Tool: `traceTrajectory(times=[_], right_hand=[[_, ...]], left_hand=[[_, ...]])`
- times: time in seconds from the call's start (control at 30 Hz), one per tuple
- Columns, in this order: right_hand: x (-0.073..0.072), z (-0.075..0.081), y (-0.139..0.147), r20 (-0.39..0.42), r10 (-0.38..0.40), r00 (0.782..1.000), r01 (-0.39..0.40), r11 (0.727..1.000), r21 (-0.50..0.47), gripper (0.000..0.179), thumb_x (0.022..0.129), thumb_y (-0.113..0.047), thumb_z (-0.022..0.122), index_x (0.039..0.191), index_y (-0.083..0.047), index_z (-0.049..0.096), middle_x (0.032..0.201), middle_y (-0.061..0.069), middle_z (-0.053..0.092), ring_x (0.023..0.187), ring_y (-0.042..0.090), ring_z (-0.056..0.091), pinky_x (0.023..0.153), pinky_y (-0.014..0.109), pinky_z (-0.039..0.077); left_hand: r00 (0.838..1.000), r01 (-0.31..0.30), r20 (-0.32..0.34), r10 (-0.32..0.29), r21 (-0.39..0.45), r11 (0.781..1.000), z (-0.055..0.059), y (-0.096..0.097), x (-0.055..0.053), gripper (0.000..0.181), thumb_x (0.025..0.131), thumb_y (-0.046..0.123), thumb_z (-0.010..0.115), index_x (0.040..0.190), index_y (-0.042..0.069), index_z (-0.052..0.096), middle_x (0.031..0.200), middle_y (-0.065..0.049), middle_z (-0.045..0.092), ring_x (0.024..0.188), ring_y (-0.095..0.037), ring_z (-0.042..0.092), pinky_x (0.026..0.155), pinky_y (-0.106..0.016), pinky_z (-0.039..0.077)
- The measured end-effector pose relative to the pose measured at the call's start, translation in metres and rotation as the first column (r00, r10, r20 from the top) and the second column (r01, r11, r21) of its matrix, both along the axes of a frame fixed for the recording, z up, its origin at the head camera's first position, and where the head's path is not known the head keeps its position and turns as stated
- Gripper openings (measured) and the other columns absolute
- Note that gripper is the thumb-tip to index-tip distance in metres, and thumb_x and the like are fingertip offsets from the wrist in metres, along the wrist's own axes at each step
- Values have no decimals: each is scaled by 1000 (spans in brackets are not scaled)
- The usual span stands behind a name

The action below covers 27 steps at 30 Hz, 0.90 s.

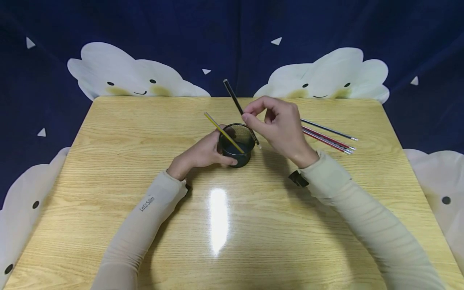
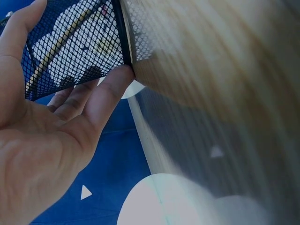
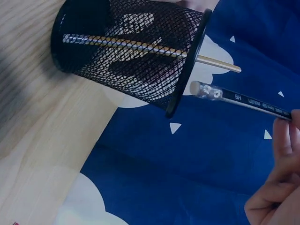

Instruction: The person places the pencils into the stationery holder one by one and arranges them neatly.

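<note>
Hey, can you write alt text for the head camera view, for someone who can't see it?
A person's right hand pinches a slanting black pencil close to a black mesh cup held by the left hand. A yellow pencil leans inside the cup, and more pencils lie on the wooden table to the right.

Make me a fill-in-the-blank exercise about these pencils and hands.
The black mesh pencil cup held by the left hand contains a ____ pencil.
The right hand pinches a ____ pencil.
That pinched pencil's end nearest the cup carries an ____.
In the head view, red pencils lie to the cup's ____.

Missing words: yellow; black; eraser; right.
</note>
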State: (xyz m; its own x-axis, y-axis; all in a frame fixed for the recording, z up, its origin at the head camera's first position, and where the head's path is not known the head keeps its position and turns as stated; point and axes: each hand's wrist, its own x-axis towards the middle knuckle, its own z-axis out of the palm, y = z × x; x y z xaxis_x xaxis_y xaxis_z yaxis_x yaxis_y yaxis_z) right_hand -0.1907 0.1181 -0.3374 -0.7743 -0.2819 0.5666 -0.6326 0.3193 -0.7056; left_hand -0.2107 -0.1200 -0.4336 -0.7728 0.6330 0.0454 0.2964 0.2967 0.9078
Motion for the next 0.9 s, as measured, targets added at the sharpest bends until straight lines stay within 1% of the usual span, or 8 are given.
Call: traceTrajectory(times=[0.1, 0.27, 0.5, 0.63, 0.8, 0.9], right_hand=[[-1, 0, -4, -11, 18, 1000, -18, 998, -56, 5, 95, -4, 83, 97, 0, 80, 88, 0, 77, 50, 12, 40, 48, 23, 28], [-1, -2, -11, -25, 26, 999, -29, 992, -119, 7, 96, -4, 82, 97, 2, 79, 88, 2, 77, 51, 12, 41, 48, 23, 29], [-4, -7, -18, -57, 30, 998, -39, 984, -171, 5, 95, -1, 82, 98, 2, 79, 90, 5, 77, 52, 12, 42, 49, 23, 29], [-6, -10, -20, -67, 40, 997, -53, 979, -196, 7, 97, -1, 80, 100, 5, 77, 91, 11, 76, 53, 11, 42, 49, 23, 29], [-8, -14, -21, -77, 36, 996, -51, 977, -209, 11, 98, -4, 79, 102, 7, 76, 92, 16, 75, 53, 10, 41, 48, 22, 29], [-9, -17, -22, -75, 31, 997, -46, 976, -213, 11, 98, -4, 79, 103, 6, 77, 92, 16, 75, 51, 9, 40, 47, 22, 27]], left_hand=[[1000, 3, 2, -3, 7, 1000, 0, 0, 0, 83, 80, 9, 97, 147, -7, 51, 146, -22, 48, 134, -30, 50, 121, -45, 35], [1000, 7, 8, -7, 14, 1000, -1, 0, 0, 83, 81, 9, 97, 147, -7, 50, 147, -23, 49, 134, -29, 50, 121, -45, 34], [1000, 3, 7, -3, 18, 1000, -3, 0, -1, 80, 81, 10, 97, 145, -7, 52, 144, -22, 50, 131, -29, 51, 120, -45, 35], [1000, 2, 5, -2, 25, 1000, -3, 0, 0, 78, 80, 9, 97, 144, -3, 54, 144, -19, 51, 133, -29, 52, 120, -44, 35], [1000, -4, -7, 4, 17, 1000, -2, 0, 0, 77, 80, 9, 97, 144, 0, 55, 142, -15, 52, 132, -28, 53, 120, -43, 36], [1000, -14, -15, 14, 4, 1000, -1, 1, 0, 76, 80, 9, 97, 143, 0, 55, 140, -15, 53, 130, -26, 54, 119, -42, 37]])
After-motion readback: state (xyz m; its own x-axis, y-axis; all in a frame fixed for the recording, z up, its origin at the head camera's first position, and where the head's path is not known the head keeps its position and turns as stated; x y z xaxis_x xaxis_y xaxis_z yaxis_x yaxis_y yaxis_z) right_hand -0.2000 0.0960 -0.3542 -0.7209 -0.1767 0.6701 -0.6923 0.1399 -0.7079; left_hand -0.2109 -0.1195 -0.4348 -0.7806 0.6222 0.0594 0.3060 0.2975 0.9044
